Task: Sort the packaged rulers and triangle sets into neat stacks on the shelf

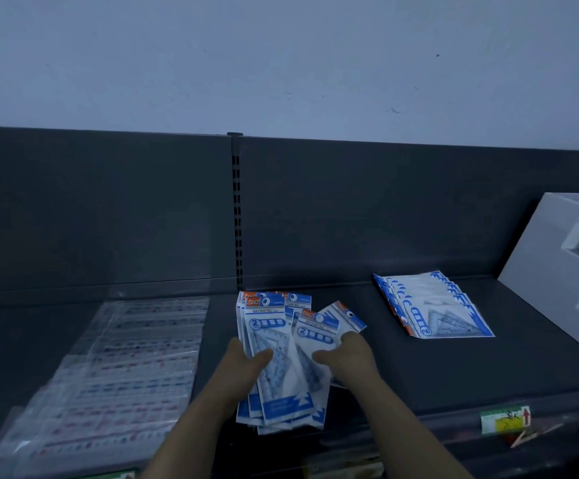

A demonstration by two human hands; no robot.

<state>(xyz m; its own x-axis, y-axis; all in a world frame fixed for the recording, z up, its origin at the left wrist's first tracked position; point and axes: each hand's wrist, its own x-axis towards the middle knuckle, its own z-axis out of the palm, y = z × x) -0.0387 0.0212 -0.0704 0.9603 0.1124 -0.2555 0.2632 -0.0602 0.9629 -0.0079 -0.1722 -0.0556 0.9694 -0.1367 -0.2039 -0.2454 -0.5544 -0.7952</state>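
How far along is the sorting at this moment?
Done: one stack of triangle sets sits on the shelf to the right, slightly fanned. In hand: the left hand and right hand hold the splayed middle pile. Left: squaring that pile, and gathering the ruler packs, which lie spread out on the left.

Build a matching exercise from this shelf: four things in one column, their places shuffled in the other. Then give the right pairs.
Things
1. ruler packs
2. messy pile of triangle sets
3. fanned stack of triangle sets
4. white box

Places
A. far right end of the shelf
B. left part of the shelf
C. middle, under the left hand and right hand
D. right of the middle, untouched

Pairs: 1-B, 2-C, 3-D, 4-A
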